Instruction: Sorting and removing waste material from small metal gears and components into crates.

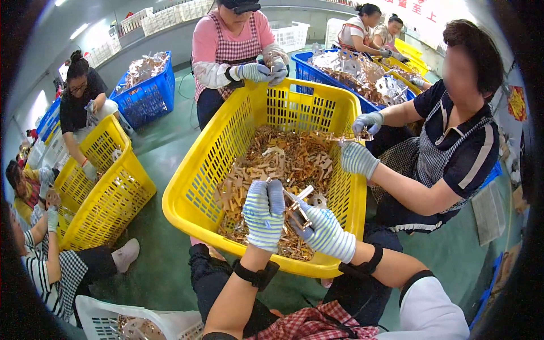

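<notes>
Both my hands wear striped, grey-palmed work gloves and are over a yellow basket [195, 218] of small copper-coloured metal parts [283, 158]. My right hand [326, 229] is closed on a copper-coloured metal piece [296, 216], which sticks out between its thumb and fingers. Just beside it, my left hand [263, 218] is closed with its fingers pressed together, pointing up. What lies inside the left fingers, if anything, is hidden. A pale metal strip [306, 192] shows just past my right fingertips.
Across the basket, a person in pink [235, 42] handles a small part. At the right, a co-worker [447, 130] holds a metal strip [351, 137] over the rim. Blue baskets [150, 93] of metal pieces stand behind. A white basket [105, 317] is at the lower left.
</notes>
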The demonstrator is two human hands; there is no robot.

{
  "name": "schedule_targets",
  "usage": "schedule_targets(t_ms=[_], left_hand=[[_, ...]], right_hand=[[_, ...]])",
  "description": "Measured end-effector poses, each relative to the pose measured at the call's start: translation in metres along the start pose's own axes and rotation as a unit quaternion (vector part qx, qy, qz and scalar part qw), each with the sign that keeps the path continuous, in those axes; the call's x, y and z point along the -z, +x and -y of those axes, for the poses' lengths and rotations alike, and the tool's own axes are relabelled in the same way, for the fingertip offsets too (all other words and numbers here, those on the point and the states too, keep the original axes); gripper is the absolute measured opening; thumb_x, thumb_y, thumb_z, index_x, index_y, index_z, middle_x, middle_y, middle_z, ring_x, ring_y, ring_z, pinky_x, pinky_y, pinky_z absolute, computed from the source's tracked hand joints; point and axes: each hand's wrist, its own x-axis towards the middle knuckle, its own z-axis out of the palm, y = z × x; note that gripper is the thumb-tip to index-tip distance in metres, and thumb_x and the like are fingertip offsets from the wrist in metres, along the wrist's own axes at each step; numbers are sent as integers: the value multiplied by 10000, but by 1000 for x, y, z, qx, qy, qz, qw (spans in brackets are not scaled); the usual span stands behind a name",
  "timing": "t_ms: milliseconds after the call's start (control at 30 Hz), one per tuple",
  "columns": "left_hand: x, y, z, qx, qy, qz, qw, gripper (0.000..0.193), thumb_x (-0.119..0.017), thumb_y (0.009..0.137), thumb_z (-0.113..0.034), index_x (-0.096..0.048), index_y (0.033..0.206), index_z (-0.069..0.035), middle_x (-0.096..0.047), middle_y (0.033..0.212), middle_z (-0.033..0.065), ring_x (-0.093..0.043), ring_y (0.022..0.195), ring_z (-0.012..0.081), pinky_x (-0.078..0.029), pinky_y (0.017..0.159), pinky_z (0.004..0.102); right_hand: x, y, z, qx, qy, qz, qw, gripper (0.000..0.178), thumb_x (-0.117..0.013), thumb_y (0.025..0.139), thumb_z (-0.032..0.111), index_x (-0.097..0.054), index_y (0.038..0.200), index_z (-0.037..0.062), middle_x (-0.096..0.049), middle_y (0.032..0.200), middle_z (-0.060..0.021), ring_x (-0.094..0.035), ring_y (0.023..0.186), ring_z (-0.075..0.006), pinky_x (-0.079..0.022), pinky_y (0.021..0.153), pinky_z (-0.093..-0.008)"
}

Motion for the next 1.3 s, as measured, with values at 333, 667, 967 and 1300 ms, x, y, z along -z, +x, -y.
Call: schedule_targets(t_ms=[333, 667, 967, 1300], left_hand=[[-3, 5, -4, 396, -391, 36, 830, 276, -493, 930, -382, -498, 823, -127, -475, 664, -15, -390, 486, 65, -340, 432, 210], [-4, -4, 5, 183, -164, -45, 968, 334, -456, 935, -337, -521, 782, -47, -515, 595, 67, -485, 483, 156, -370, 443, 283], [-3, 10, 0, 409, -305, -12, 860, 244, -489, 929, -348, -543, 875, -116, -507, 622, -28, -411, 399, 55, -294, 315, 195], [-18, 0, 29, 47, 6, -87, 995, 352, -459, 936, -332, -552, 855, -3, -576, 666, 127, -535, 563, 228, -426, 516, 350]], right_hand=[[-15, -13, -29, -97, 231, -60, 966, 371, -560, 835, 114, -516, 1198, 49, -628, 791, -62, -592, 646, -190, -466, 568, -318], [3, -5, 2, -13, 30, 41, 999, 477, -533, 843, 129, -411, 1301, 77, -610, 796, -131, -604, 639, -294, -464, 543, -383], [-3, -10, -12, -162, 357, -86, 916, 213, -567, 884, 136, -572, 1077, 47, -557, 778, 41, -510, 647, -68, -443, 574, -237], [-1, -7, -21, -19, 240, -4, 970, 471, -579, 853, 103, -452, 1305, 76, -565, 721, -2, -522, 598, -113, -428, 535, -259]])
